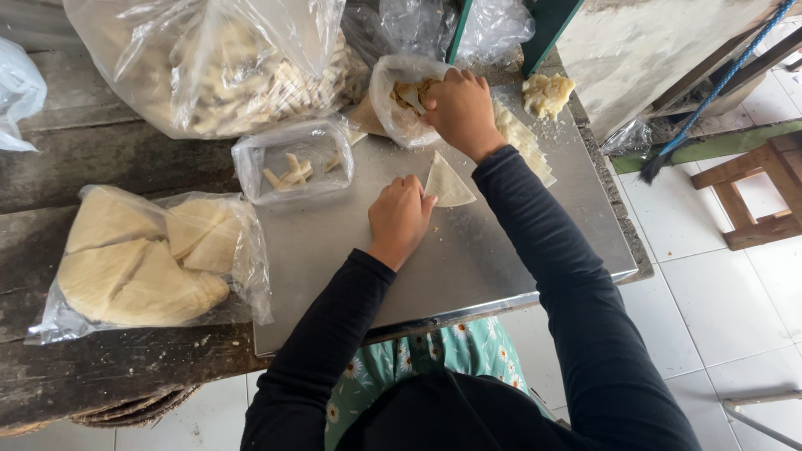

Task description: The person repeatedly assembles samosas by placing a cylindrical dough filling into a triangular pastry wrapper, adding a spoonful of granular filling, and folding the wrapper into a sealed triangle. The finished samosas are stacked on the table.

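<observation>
Filling step: your left hand (399, 219) pins the triangular wrapper (448, 184) mid-tray (535, 250); your right hand (458, 108), closed on a spoon (411, 97), scoops from the far-edge bag (393, 104); next, load lightly.

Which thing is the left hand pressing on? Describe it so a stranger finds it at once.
Start at the steel sheet covering the wooden table. Near its middle, the left hand touches a thin pale triangular wrapper lying flat. Unlike the wedge-shaped wrapper stacks in the plastic bag to the left, it is a single loose sheet, out of any bag.
</observation>
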